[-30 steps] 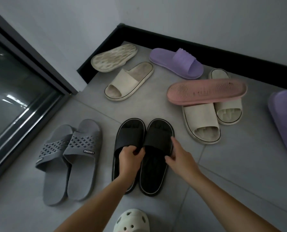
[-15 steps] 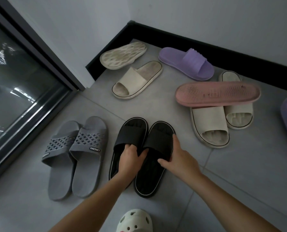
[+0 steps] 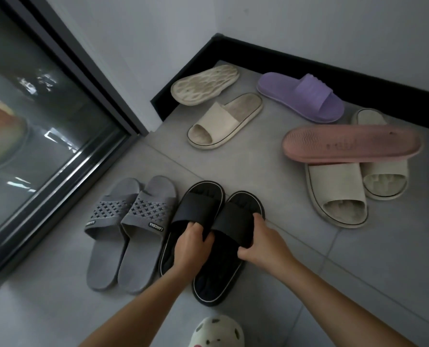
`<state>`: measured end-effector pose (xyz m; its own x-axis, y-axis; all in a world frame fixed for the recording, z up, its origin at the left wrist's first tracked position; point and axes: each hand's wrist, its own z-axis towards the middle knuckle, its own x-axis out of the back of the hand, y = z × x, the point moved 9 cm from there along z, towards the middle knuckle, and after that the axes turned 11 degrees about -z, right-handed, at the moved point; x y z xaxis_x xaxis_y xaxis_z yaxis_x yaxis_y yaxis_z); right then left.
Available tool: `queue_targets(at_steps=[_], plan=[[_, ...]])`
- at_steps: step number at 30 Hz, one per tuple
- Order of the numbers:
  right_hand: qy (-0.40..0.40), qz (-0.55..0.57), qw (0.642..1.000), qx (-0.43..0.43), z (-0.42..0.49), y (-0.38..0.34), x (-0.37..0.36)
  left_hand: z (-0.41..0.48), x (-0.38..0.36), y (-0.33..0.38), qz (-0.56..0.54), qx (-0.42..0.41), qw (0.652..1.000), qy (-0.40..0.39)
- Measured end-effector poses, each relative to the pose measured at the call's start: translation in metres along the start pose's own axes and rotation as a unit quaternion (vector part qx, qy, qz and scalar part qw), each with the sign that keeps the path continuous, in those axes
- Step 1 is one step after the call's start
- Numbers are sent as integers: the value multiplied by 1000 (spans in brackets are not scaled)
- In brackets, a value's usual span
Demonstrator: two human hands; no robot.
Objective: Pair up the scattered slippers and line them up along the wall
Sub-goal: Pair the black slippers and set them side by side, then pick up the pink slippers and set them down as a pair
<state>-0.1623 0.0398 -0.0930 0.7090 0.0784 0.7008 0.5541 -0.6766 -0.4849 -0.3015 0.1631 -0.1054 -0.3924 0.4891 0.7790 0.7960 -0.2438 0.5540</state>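
On the floor (image 3: 358, 271), mid-frame: 2 black slippers side by side, edges touching, toes pointing away from the person.
- left hand (image 3: 189, 246) is on the left black slipper (image 3: 201, 204), fingers curled under the near edge of its strap, gripping it.
- right hand (image 3: 264, 246) is on the right black slipper (image 3: 233, 221), thumb at the strap's near edge, fingers wrapped over the outer side, gripping it.
- can't tell if either sole is off the floor.

Counts, going outward:
- gray slippers (image 3: 131, 234): 2, paired, upright, right up against the left black slipper on the glass door (image 3: 33, 134) side.
- cream slippers: 4. Two sit side by side to the right, well apart from the hands, (image 3: 336, 196) and (image 3: 383, 179). One is upright further back (image 3: 224, 121). One lies sole-up in the corner (image 3: 204, 85), against the black skirting (image 3: 358, 78).
- pink slipper (image 3: 351, 144): 1, sole-up, lying across the two right-hand cream ones.
- purple slipper (image 3: 301, 97): 1, upright, near the skirting under the wall (image 3: 308, 33).
- white clog (image 3: 218, 331): 1, at the bottom edge between the forearms, partly cut off.
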Motion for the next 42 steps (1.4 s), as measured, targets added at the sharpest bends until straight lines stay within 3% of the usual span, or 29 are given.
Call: queue_targets(at_steps=[4, 15, 24, 31, 34, 39, 42], plan=[[-13, -3, 1000, 0, 2, -9, -13, 4, 8, -13, 22, -13, 1000, -16], [-68, 92, 991, 74, 12, -53, -45, 12, 54, -61, 31, 19, 999, 29], [92, 113, 988, 56, 34, -30, 3, 12, 41, -29, 0, 47, 997, 60], [69, 113, 990, 43, 32, -13, 15, 45, 40, -16, -78, 88, 988, 101], [70, 112, 991, 36, 30, 1, 25, 35, 45, -10, -47, 45, 992, 105], [110, 109, 988, 21, 33, 28, 58, 27, 83, 9, 37, -10, 983, 181], [126, 110, 986, 9, 33, 39, 74, 36, 88, 40, 5, -42, 980, 192]])
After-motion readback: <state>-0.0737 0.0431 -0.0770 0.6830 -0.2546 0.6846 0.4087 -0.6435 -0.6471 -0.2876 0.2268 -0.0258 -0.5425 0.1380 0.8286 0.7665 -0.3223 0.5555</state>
